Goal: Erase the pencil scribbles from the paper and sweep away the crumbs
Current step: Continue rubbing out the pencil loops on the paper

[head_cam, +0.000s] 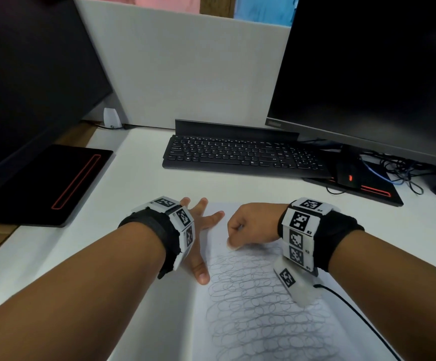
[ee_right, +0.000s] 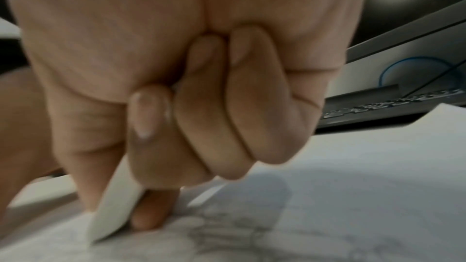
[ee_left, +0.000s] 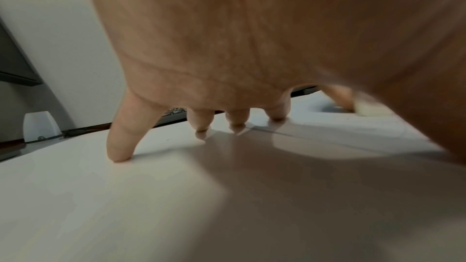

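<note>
Starting at the left of the head view, the left hand (head_cam: 196,230) lies spread, fingers straight and fanned, fingertips (ee_left: 118,156) pressed down on the white desk (head_cam: 133,194) and on the left edge of the paper (head_cam: 258,321), apparently steadying the sheet. Right of it, at mid-frame, the right hand (head_cam: 253,225) is curled into a fist, thumb and fingers pinching a white eraser (ee_right: 111,218) whose tip meets the paper at the upper end of the pencil scribbles (head_cam: 250,295). Those loops fill the sheet from there down to the bottom edge, dark and unbroken, so erasing seems barely begun. No crumbs are visible. Next, I judge, come short firm strokes working down the scribbles with the sheet held flat; sweeping follows later.
</note>
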{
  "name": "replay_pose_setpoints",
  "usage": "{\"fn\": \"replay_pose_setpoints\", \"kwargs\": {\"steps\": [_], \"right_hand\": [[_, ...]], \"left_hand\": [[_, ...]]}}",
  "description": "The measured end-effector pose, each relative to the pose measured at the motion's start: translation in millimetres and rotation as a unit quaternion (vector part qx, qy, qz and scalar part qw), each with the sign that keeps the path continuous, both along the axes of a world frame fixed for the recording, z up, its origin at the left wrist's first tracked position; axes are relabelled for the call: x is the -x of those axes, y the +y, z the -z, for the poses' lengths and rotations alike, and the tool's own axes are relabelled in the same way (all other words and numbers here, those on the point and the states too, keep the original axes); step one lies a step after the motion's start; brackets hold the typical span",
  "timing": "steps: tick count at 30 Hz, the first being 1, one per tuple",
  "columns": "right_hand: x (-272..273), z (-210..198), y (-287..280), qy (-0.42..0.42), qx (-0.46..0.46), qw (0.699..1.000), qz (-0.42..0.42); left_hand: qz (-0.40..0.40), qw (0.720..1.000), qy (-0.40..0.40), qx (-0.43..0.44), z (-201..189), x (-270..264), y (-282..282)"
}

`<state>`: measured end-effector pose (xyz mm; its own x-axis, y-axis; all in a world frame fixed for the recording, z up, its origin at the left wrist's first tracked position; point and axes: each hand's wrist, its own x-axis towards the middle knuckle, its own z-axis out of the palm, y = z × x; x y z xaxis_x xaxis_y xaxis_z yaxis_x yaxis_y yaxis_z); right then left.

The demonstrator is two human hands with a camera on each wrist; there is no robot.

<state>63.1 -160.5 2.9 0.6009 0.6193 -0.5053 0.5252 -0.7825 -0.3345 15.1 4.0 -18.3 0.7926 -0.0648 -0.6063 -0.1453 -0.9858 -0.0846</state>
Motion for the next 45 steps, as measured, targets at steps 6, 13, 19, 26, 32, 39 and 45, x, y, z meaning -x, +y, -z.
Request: {"fn": "replay_pose_setpoints", "kwargs": {"steps": [6,13,19,26,32,39,45], "right_hand": [[-2,0,-1,-0.033,-0.009,0.999,0.016],[-4,-1,-4,-0.022,-0.005,0.999,0.024],[-1,-2,-4,-0.025,0.002,0.999,0.04],[-2,-2,-4,-0.033,0.017,0.999,0.026],[0,0,-4,-0.029,0.022,0.999,-0.01],[-4,-3,-8,-0.034,-0.001,0.999,-0.007],[-4,-4,-11,-0.039,-0.003,0.999,-0.015]], "left_hand": [[0.0,1.0,-0.007,0.007,2,0,0],[0.002,1.0,-0.007,0.008,3,-1,1],[0.032,0.999,-0.027,-0.024,-8,-2,-11],[0.036,0.997,-0.001,0.065,2,-7,-32],[0.042,0.998,-0.008,0.056,1,-6,-32],[0.034,0.997,-0.004,0.074,-7,-3,-35],[0.027,0.998,0.003,0.061,-6,-4,-36]]}}
